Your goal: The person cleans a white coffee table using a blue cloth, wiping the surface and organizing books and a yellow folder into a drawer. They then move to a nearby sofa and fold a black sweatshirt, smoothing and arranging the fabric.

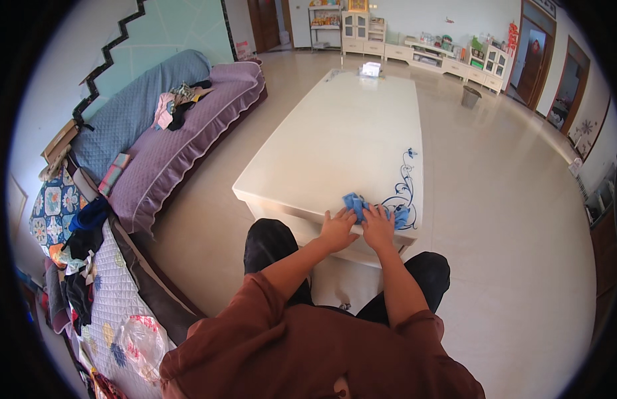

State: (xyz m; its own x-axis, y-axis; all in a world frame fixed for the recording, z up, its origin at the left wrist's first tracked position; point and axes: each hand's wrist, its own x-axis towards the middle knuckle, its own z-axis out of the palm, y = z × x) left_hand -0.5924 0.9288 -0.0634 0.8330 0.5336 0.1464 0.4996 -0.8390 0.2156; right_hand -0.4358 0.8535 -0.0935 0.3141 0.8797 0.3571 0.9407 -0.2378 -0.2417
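A crumpled blue cloth [356,201] lies on the near right part of a long cream-white table [338,144], close to its front edge. My right hand [379,227] presses down on the cloth, which bunches out on both sides of it. Just beside it, my left hand [340,229] reaches over the table's edge, fingers spread and fingertips against the left part of the cloth. Whether those left fingers grip the fabric is not plain. Dark blue scrollwork with flowers [404,187] decorates the tabletop's right corner, partly covered by the cloth.
A white box [371,69] stands at the table's far end. Left is a sofa with a purple quilted cover [189,129] and heaped clothes [176,104]. A second seat nearer me bears a plastic bag [143,344]. A waste bin [471,97] stands on the tiled floor near white cabinets [398,52].
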